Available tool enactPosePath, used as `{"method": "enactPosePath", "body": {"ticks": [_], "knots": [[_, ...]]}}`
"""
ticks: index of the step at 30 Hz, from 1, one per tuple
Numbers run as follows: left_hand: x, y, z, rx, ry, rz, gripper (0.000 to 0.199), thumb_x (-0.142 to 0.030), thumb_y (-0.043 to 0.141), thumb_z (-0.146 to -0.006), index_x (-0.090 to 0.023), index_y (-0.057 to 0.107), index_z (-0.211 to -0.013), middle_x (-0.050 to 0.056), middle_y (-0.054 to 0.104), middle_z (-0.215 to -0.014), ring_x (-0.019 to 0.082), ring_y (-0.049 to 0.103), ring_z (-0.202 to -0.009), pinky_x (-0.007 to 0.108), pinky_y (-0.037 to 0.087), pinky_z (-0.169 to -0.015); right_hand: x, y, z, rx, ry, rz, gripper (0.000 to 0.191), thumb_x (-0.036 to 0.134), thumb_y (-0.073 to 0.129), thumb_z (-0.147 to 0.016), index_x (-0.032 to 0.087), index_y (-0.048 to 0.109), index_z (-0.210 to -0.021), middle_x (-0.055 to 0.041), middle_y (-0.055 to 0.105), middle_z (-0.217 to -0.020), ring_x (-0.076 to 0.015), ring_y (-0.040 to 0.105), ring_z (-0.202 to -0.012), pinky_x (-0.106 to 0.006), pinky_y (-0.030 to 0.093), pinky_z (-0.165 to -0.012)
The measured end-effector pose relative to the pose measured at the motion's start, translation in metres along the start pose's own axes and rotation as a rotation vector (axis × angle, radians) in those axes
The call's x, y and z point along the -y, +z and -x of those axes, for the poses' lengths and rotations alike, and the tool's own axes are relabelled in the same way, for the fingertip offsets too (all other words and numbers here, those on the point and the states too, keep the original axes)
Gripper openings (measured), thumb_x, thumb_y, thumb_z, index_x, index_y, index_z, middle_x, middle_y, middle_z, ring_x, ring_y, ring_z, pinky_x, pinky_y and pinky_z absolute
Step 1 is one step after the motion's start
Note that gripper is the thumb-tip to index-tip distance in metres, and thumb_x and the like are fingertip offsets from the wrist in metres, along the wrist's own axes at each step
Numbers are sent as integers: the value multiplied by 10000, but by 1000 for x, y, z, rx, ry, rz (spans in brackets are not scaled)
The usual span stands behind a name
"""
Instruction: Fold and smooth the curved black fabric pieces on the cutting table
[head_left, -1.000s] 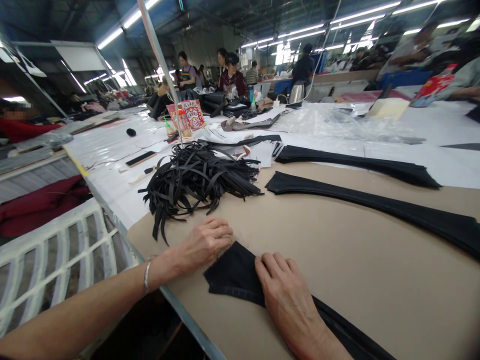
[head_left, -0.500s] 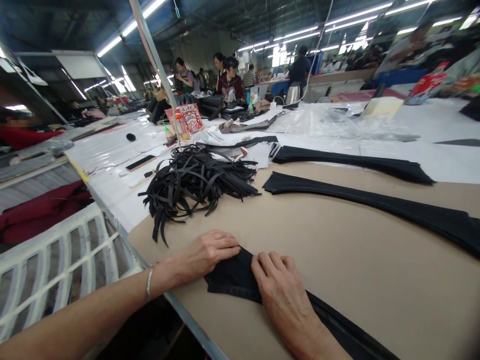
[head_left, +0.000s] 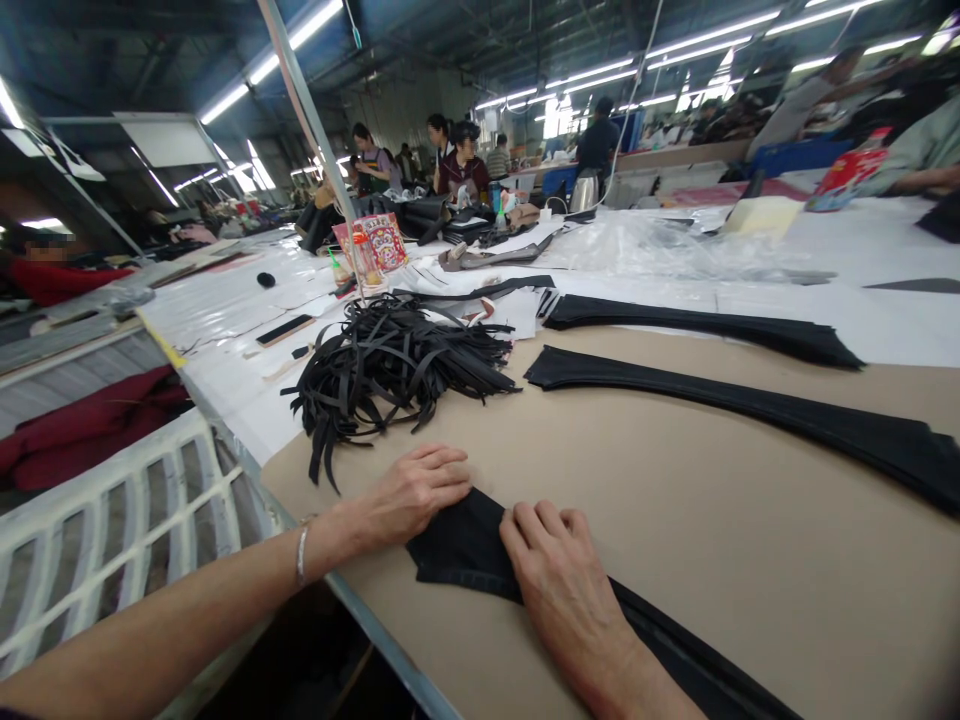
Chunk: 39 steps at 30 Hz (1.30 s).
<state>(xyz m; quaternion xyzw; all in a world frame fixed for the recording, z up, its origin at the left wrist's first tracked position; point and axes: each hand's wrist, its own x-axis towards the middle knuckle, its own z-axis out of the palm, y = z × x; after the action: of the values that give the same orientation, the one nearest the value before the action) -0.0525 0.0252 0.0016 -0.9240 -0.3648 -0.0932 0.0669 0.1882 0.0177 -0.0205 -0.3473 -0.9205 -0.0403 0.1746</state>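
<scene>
A long black fabric piece (head_left: pixel 469 548) lies on the tan board (head_left: pixel 750 520), its wide end near the table's front edge. My left hand (head_left: pixel 424 488) rests at the upper left edge of that wide end, fingers pressed together; whatever is under the fingertips is hidden. Across the piece lies my right hand (head_left: pixel 559 560), its fingers curled down on the upper edge and gripping the black fabric. Farther back are two more long black pieces, one on the board (head_left: pixel 712 400) and one behind it (head_left: pixel 690 320). Left of them sits a tangled heap of black strips (head_left: pixel 397 365).
Beyond the heap stand a red patterned packet (head_left: pixel 386 240) and a metal pole (head_left: pixel 311 110). Clear plastic sheeting (head_left: pixel 667 245) and a red can (head_left: pixel 847 178) lie farther back. A white slatted rack (head_left: pixel 127 540) is at the left. Several people work in the background.
My left hand has shifted slightly up and left along the fabric's edge. My right hand has barely moved. At the far right, a person's sleeve and hand have come farther into view.
</scene>
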Motion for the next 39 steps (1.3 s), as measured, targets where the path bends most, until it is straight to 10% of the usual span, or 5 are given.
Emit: {"method": "enactPosePath", "body": {"ticks": [5, 11, 39], "knots": [[-24, -1, -14, -243, -167, 67, 270, -48, 416, -915, -157, 637, -1026, 83, 647, -1107, 220, 536, -1126, 402, 456, -980, -1, -2, -1, 7, -12, -1, 165, 78, 664, -807, 186, 607, -917, -50, 580, -924, -247, 468, -828, -397, 333, -700], [-70, 18, -31, -204, -358, 395, 353, -23, 388, -897, -132, 571, -1178, 90, 659, -1029, 188, 595, -937, 347, 535, -861, 0, -4, -1, 29, 33, 30, 256, 65, 603, -854, 161, 556, -1086, -52, 573, -958, -246, 474, -848, -395, 336, -718], [-72, 10, -31, -3, -252, 185, 425, -64, 397, -905, -254, 613, -1218, 68, 590, -956, 212, 517, -930, 408, 452, -862, -38, -25, 52, 26, 117, -197, 270, 4, 618, -817, 168, 589, -1030, -34, 572, -964, -218, 480, -864, -344, 345, -766]]}}
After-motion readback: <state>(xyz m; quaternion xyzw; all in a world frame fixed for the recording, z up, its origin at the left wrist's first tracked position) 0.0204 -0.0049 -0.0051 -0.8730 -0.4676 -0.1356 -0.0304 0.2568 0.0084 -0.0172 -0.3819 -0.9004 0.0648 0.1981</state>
